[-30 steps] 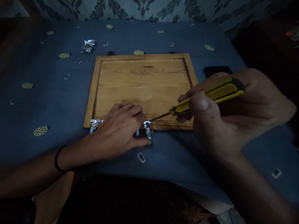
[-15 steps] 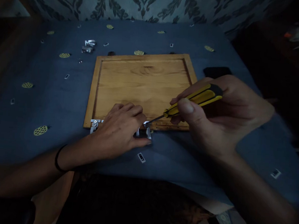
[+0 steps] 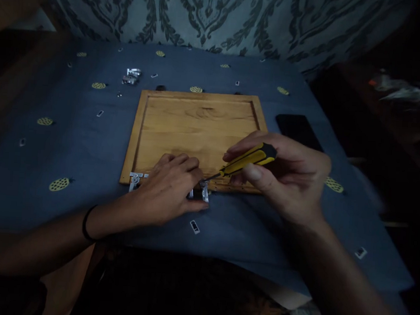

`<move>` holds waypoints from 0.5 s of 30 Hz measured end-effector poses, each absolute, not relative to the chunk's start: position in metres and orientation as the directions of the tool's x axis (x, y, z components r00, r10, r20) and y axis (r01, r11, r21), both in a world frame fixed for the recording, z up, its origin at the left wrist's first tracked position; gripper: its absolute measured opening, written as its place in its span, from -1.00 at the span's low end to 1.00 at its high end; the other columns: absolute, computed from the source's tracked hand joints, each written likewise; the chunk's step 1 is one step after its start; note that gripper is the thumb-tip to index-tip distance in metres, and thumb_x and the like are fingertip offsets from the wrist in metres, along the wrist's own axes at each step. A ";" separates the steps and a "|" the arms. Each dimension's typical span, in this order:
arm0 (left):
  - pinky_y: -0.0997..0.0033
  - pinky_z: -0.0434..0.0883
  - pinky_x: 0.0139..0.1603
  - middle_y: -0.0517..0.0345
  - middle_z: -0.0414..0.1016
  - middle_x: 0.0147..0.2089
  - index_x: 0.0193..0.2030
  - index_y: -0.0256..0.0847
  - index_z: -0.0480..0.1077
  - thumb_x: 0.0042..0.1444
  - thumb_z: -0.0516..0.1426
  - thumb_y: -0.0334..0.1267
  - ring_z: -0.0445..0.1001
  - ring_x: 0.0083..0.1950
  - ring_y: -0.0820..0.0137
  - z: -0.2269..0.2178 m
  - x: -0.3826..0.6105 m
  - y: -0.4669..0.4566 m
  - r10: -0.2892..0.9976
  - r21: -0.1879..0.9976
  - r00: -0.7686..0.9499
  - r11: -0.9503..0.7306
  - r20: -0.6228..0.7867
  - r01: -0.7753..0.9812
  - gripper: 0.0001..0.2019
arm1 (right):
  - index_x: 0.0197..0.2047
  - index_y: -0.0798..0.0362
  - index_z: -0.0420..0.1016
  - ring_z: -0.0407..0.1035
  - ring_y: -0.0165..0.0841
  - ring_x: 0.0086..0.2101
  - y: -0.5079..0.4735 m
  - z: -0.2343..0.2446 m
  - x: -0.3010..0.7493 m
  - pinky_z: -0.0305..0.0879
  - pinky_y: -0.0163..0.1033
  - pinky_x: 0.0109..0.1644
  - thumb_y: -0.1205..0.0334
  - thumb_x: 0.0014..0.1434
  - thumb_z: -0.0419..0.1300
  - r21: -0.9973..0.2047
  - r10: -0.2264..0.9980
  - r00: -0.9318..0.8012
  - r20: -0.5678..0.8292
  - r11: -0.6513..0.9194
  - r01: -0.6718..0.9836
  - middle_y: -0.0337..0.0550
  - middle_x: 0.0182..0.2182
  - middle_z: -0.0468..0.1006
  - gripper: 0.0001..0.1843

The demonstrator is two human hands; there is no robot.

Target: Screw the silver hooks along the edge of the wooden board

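Note:
A wooden cabinet door [image 3: 194,127] lies flat, its near edge toward me. My left hand [image 3: 174,186] is closed around a metal hinge [image 3: 204,191] at that edge, thumb below it and fingers above. Between the thumb and fingers of my right hand [image 3: 284,177] is a yellow and black screwdriver [image 3: 247,160], tilted, its tip down at the hinge. The exact contact at the tip is too small to tell. Another metal hinge [image 3: 134,181] sits at the door's near left corner, partly behind my left hand.
Loose metal hinges [image 3: 132,76] and small screws [image 3: 119,94] lie at the back left of the blue patterned cloth [image 3: 81,153]. A black phone-like object [image 3: 300,128] lies right of the door. Patterned fabric [image 3: 205,13] rises behind the table.
The view has shifted slightly, with more of the phone-like object showing. My right hand and the screwdriver have turned and drawn closer to the hinge. My left hand keeps its hold.

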State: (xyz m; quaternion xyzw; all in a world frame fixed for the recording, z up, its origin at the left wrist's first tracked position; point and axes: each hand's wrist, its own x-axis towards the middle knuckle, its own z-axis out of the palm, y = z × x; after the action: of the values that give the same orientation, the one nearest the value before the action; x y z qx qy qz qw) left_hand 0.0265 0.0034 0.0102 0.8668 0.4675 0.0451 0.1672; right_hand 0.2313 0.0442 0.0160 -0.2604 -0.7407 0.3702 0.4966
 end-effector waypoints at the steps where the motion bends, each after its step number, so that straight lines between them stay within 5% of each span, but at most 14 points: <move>1: 0.04 0.37 0.14 -0.01 0.53 -0.02 -0.04 -0.29 0.54 0.22 0.35 -0.03 0.47 0.08 0.07 0.010 0.027 0.003 0.827 0.333 0.556 -0.504 -0.080 0.797 -0.64 | -0.15 -0.11 0.71 0.59 -0.30 -0.32 0.045 0.016 0.232 0.53 -0.27 -0.51 0.12 0.22 0.42 -0.806 0.746 -0.387 0.542 0.592 0.011 -0.15 -0.25 0.72 -0.87; 9: 0.07 0.36 0.10 -0.02 0.53 -0.04 -0.07 -0.30 0.54 0.21 0.36 0.02 0.48 0.07 0.08 0.003 0.025 0.001 0.820 0.322 0.572 -0.536 -0.018 0.780 -0.61 | -0.29 -0.08 0.68 0.56 -0.26 -0.39 0.052 0.017 0.231 0.53 -0.14 -0.40 0.23 0.20 0.42 -0.667 0.627 -0.398 0.670 0.744 0.049 -0.14 -0.35 0.72 -0.97; 15: 0.09 0.35 0.11 -0.02 0.54 -0.03 -0.03 -0.30 0.55 0.23 0.35 0.01 0.47 0.08 0.09 0.004 0.025 0.002 0.822 0.311 0.568 -0.529 -0.043 0.789 -0.61 | -0.46 -0.06 0.51 0.38 -0.36 -0.55 0.050 0.018 0.223 0.36 -0.23 -0.54 0.18 0.03 0.55 -0.693 0.667 -0.308 0.678 0.720 0.033 -0.28 -0.56 0.55 -0.72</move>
State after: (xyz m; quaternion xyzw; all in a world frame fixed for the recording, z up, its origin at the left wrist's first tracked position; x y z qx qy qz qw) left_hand 0.0250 0.0020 0.0039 0.8727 0.4616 0.0545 0.1494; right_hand 0.2230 0.0503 0.0183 -0.2321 -0.7538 0.2932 0.5403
